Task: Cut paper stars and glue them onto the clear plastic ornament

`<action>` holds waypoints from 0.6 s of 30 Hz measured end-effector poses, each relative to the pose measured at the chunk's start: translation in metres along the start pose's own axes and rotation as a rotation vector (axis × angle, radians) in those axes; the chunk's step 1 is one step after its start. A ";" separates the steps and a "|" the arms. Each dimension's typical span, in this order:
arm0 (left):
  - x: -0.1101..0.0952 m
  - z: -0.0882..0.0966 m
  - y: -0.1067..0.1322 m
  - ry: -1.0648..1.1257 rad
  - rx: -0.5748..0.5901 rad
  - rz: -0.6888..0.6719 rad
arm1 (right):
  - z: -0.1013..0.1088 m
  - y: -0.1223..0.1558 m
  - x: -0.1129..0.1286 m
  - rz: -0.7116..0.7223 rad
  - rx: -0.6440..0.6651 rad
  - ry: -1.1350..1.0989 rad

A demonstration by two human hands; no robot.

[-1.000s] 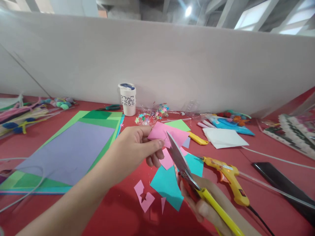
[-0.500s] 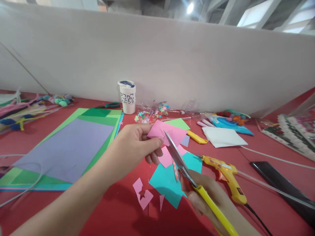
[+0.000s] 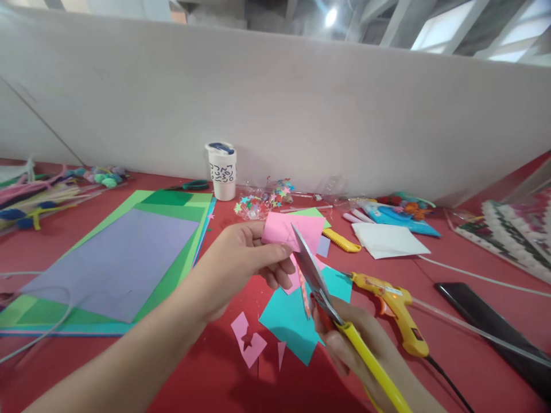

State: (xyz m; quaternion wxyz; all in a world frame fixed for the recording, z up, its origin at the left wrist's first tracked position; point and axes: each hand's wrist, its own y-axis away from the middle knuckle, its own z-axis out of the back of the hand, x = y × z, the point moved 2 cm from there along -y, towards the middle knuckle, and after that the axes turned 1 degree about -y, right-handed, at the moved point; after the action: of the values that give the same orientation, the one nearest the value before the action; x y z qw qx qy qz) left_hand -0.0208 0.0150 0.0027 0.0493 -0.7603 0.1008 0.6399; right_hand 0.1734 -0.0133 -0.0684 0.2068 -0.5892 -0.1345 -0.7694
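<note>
My left hand (image 3: 253, 252) pinches a small piece of pink paper (image 3: 313, 228) by its left edge, above the table. Faint drawn lines show on the paper. In my right hand (image 3: 353, 327) is a pair of scissors (image 3: 315, 275) with yellow handles, its blades pointing up and left against the paper's lower edge. Below lies a turquoise sheet (image 3: 288, 330) with more pink paper and a striped pencil (image 3: 303, 292) on it. A pink scrap (image 3: 253, 351) with a star-shaped hole and a thin pink sliver (image 3: 281, 354) lie in front.
A yellow glue gun (image 3: 398, 307) and a black case-like object (image 3: 482, 321) lie at the right. Behind are a yellow cutter (image 3: 342, 240), a white cup (image 3: 224, 172) and star confetti (image 3: 258, 203). Purple paper (image 3: 129, 252) tops a stack of coloured sheets at the left.
My left hand has turned the pink paper slightly, so its top edge lies more level. The scissors stay at its lower edge, with little movement.
</note>
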 end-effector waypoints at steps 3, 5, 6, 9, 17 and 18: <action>0.003 0.001 0.000 0.126 0.071 0.048 | 0.000 0.000 0.002 0.033 -0.025 0.023; 0.006 0.001 0.000 0.217 0.099 0.076 | -0.001 0.000 0.004 0.059 -0.046 0.049; 0.009 0.000 0.000 0.253 0.099 0.085 | -0.002 0.000 0.004 0.074 -0.057 0.063; 0.015 -0.005 0.000 0.297 0.065 0.086 | -0.002 0.001 0.006 0.092 -0.098 0.082; 0.008 -0.005 0.002 0.067 -0.056 -0.035 | -0.003 0.000 0.006 0.057 -0.038 0.055; 0.006 -0.005 0.003 0.025 -0.083 -0.045 | -0.003 -0.001 0.004 0.049 -0.041 0.061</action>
State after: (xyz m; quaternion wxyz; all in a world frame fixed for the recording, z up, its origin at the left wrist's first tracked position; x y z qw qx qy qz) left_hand -0.0159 0.0109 -0.0022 0.0307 -0.7717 0.0577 0.6326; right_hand 0.1695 -0.0149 -0.0649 0.2176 -0.5727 -0.0977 -0.7843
